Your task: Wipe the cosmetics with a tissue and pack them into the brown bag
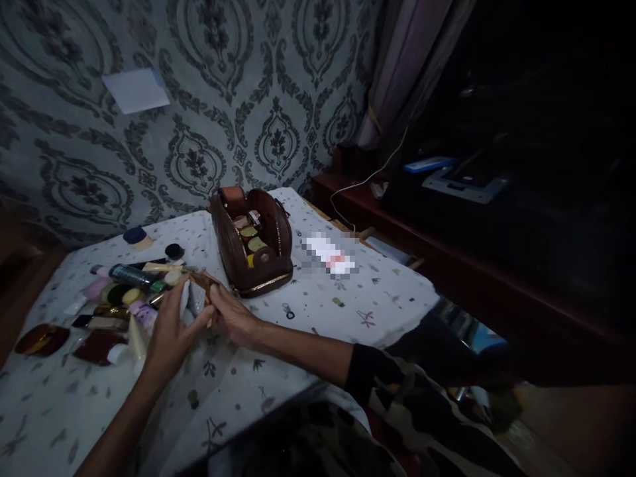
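Observation:
Both of my hands meet over the table, in front of a brown zip bag. My left hand is closed around the pale, shiny part of a small packet. My right hand pinches the same packet near its brown upper edge; its exact kind is too dark to tell. Just beyond stands the brown zip bag, unzipped, with several small items inside. Close to my left hand lies a pile of cosmetics, among them a dark bottle, a purple-and-white tube and a cream-coloured tube.
A patterned white cloth covers the table. A dark red bottle with a white cap, a round brown case and a blue-lidded jar sit at the left. A blurred white item lies right of the bag. A white cable hangs behind.

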`<action>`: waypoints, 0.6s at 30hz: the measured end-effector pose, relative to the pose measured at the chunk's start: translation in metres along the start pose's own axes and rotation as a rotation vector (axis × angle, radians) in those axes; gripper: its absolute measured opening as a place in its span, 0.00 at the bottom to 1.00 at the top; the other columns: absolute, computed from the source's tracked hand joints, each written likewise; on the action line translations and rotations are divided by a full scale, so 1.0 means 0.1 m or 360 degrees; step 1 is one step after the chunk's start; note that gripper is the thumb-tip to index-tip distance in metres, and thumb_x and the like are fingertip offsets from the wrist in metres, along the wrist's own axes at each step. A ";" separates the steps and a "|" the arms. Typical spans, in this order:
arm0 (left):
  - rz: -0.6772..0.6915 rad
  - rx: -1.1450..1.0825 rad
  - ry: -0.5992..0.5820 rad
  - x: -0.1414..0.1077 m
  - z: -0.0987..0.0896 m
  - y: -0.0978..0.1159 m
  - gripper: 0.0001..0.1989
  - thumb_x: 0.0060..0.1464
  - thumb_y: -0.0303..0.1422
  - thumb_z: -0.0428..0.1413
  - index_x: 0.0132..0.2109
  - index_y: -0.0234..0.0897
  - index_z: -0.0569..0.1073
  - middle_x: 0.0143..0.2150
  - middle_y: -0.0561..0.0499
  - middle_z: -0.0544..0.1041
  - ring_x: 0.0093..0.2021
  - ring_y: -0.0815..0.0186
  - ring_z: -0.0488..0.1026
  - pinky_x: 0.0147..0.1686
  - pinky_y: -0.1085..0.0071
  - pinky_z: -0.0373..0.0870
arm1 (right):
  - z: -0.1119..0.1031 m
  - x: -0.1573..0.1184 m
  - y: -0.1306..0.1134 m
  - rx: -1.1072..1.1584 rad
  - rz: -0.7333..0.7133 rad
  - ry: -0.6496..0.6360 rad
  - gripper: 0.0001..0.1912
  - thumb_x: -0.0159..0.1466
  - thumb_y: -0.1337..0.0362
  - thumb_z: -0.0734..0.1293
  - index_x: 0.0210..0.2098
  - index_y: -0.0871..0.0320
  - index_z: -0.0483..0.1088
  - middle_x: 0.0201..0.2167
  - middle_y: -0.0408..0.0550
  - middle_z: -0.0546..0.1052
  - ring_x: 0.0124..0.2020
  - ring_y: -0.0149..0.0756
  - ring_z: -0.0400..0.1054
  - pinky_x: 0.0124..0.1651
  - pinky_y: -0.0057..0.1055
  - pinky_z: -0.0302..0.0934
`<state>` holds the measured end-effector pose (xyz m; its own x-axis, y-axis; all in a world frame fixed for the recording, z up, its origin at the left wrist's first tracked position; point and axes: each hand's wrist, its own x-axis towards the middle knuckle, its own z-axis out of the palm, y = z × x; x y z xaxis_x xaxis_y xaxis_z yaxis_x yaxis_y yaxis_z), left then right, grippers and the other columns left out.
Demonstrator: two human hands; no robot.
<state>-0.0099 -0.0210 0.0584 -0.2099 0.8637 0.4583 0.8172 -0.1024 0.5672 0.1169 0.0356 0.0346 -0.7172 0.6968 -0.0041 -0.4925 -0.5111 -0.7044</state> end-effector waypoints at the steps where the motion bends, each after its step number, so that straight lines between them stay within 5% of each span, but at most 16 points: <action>1: 0.0019 -0.0019 -0.0021 -0.01 0.02 -0.01 0.32 0.56 0.48 0.55 0.63 0.36 0.66 0.60 0.38 0.71 0.61 0.48 0.67 0.61 0.50 0.62 | -0.03 0.02 0.00 0.0064 0.0077 0.0039 0.27 0.66 0.43 0.62 0.60 0.48 0.65 0.45 0.44 0.77 0.38 0.31 0.72 0.40 0.28 0.68; 5: 0.0074 -0.0191 0.0079 -0.04 0.03 -0.04 0.21 0.65 0.41 0.46 0.57 0.36 0.72 0.54 0.41 0.75 0.56 0.55 0.71 0.57 0.56 0.67 | -0.12 0.08 -0.08 0.0300 0.0330 0.0157 0.31 0.72 0.43 0.48 0.54 0.56 0.69 0.39 0.49 0.80 0.34 0.34 0.74 0.37 0.33 0.70; 12: 0.0305 -0.0102 0.0501 -0.15 -0.04 -0.05 0.11 0.64 0.32 0.51 0.50 0.38 0.75 0.46 0.46 0.80 0.49 0.62 0.76 0.51 0.62 0.72 | -0.14 0.05 -0.11 0.0252 0.0447 0.0085 0.36 0.69 0.38 0.49 0.50 0.60 0.72 0.38 0.53 0.81 0.33 0.36 0.76 0.35 0.33 0.69; 18: 0.0944 0.0072 0.0100 -0.30 0.15 0.04 0.18 0.64 0.26 0.49 0.59 0.40 0.70 0.53 0.44 0.79 0.57 0.59 0.73 0.55 0.57 0.71 | -0.07 0.01 -0.09 0.0320 0.0559 0.0240 0.30 0.68 0.39 0.56 0.38 0.60 0.74 0.29 0.48 0.79 0.32 0.34 0.74 0.36 0.29 0.70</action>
<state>0.0081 -0.0394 0.0368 0.2588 0.6344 0.7284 0.8263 -0.5360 0.1732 0.1244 0.0448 0.0362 -0.7858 0.5213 -0.3328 -0.3284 -0.8077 -0.4896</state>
